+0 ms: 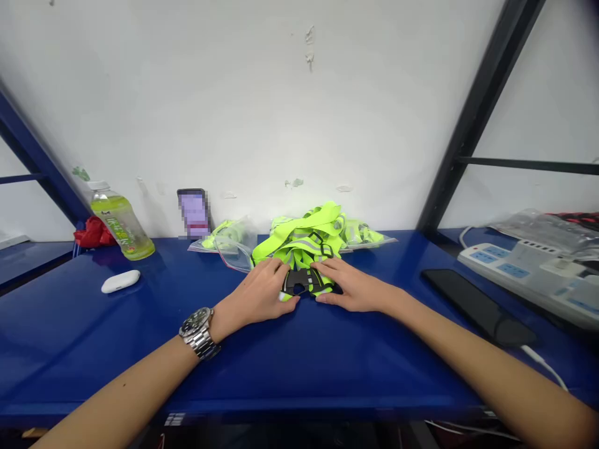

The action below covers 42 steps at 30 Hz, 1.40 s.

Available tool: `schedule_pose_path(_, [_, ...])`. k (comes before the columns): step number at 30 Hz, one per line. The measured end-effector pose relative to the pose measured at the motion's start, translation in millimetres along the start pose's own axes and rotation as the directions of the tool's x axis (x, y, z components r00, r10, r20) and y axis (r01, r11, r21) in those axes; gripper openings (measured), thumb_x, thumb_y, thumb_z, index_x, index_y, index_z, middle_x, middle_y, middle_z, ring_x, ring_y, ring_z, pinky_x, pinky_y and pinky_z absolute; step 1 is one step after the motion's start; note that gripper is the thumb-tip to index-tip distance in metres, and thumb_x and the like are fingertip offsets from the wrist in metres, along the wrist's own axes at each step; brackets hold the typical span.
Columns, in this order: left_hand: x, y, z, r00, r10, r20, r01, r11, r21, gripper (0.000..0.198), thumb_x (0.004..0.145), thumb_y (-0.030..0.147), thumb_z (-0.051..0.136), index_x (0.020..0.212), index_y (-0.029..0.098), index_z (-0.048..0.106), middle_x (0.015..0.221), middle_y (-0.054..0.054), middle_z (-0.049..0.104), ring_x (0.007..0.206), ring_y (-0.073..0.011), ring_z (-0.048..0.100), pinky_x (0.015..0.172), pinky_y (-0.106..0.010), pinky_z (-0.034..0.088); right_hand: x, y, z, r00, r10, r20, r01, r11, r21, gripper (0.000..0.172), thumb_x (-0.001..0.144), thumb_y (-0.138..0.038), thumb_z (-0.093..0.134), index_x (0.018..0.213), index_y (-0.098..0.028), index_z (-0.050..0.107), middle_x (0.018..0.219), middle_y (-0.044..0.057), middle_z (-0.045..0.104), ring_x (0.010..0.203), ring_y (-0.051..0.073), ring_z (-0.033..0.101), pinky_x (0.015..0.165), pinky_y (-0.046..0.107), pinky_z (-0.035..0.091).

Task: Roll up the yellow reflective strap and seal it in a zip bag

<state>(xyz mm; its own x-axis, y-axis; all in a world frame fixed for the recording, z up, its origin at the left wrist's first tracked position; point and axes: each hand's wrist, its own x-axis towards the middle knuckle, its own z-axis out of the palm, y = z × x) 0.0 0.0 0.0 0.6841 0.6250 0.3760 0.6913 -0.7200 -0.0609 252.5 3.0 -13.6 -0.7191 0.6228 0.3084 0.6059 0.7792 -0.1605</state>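
1. Nearest is a bare stretch of the blue bench (299, 362), its front edge running left to right below both forearms; a metal watch (200, 330) circles the left wrist.
2. Beyond that stretch, the left hand (264, 290) and right hand (346, 285) face each other, fingertips turned inward. Both are closed on the near edge of the strap bundle, thumbs on the near side and fingers over the top; how firmly they pinch cannot be told.
3. Directly between the fingertips lies the black buckle (299, 282), its long axis running left to right, roughly parallel to the bench's front edge. The left hand is at its left end, the right hand at the webbing by its right end. Neither is clearly nearer, so a pull or push along that axis would call on both about equally.
4. The rest of the green strap bundle (304, 237) rises in loose folds just behind the buckle, away from the person.
5. Farthest, by the wall (299, 125), a left clear bag (234, 234) and a right clear bag (362, 234) flank the folds, with similar green material inside.
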Motion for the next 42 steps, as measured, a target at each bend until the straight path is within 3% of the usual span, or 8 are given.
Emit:
schedule_pose_path(6, [2,-5,1.9,1.0,0.008,-0.018,-0.008,1.0,0.0,0.039,0.077,0.038,0.061,0.107,0.014,0.053,0.096,-0.01,0.057,0.086,-0.0244,0.059,0.075,-0.037,0.052,5,-2,3,0.999,-0.032,-0.034,0.028,0.993,-0.117,0.047,0.094,-0.032,0.049,0.133,-0.007,0.042,0.111,0.019,0.054,0.104,0.029,0.052,0.09,0.042,0.047])
schedule_pose_path(9, [2,-7,2.0,0.997,-0.007,-0.073,0.006,1.0,-0.019,0.041,0.075,0.038,0.062,0.108,0.015,0.052,0.099,-0.01,0.058,0.084,-0.0235,0.06,0.074,-0.036,0.052,5,-5,-3,0.999,0.0,-0.044,-0.004,0.997,-0.077,0.039,0.095,-0.025,0.044,0.131,-0.009,0.043,0.107,0.017,0.055,0.098,0.026,0.053,0.085,0.04,0.048])
schedule_pose_path(17, [1,-9,1.2,0.972,0.041,-0.23,-0.052,0.998,-0.043,0.044,0.073,0.035,0.063,0.109,0.013,0.052,0.102,-0.012,0.058,0.084,-0.024,0.062,0.072,-0.036,0.055,3,5,-14,0.984,0.081,-0.16,-0.064,0.992,0.107,0.038,0.096,-0.033,0.04,0.127,-0.013,0.052,0.1,0.014,0.061,0.09,0.024,0.059,0.082,0.038,0.048])
schedule_pose_path(22, [-1,-20,-3.5,0.941,0.007,-0.34,-0.022,0.999,-0.038,0.042,0.073,0.031,0.065,0.109,0.012,0.052,0.101,-0.012,0.059,0.085,-0.023,0.063,0.071,-0.034,0.055,-5,21,-25,0.927,0.195,-0.319,-0.146,0.975,0.169,0.041,0.094,-0.037,0.043,0.125,-0.015,0.058,0.108,0.015,0.066,0.099,0.03,0.062,0.084,0.04,0.048])
schedule_pose_path(25, [1,-20,-3.1,0.919,0.042,-0.392,-0.064,0.997,-0.044,0.045,0.074,0.031,0.065,0.112,0.012,0.051,0.104,-0.013,0.059,0.089,-0.0228,0.063,0.075,-0.034,0.055,-6,20,-29,0.917,0.198,-0.346,-0.137,0.972,0.193,0.04,0.094,-0.038,0.045,0.123,-0.015,0.059,0.106,0.013,0.068,0.098,0.029,0.063,0.084,0.039,0.048])
schedule_pose_path(32, [3,-11,2.3,0.916,0.101,-0.387,-0.128,0.991,-0.044,0.048,0.076,0.032,0.064,0.116,0.01,0.049,0.107,-0.015,0.058,0.094,-0.0242,0.062,0.079,-0.035,0.056,-1,3,-22,0.947,0.122,-0.298,-0.063,0.978,0.199,0.039,0.095,-0.034,0.045,0.123,-0.01,0.057,0.104,0.014,0.066,0.091,0.024,0.062,0.08,0.035,0.047])
schedule_pose_path(42, [0,-11,3.5,0.927,0.115,-0.357,-0.132,0.991,-0.026,0.048,0.078,0.032,0.064,0.118,0.009,0.049,0.104,-0.014,0.059,0.091,-0.0242,0.063,0.077,-0.035,0.056,-1,-3,-21,0.949,0.096,-0.301,-0.039,0.981,0.189,0.035,0.095,-0.03,0.046,0.123,-0.011,0.056,0.094,0.011,0.065,0.08,0.021,0.06,0.074,0.034,0.047])
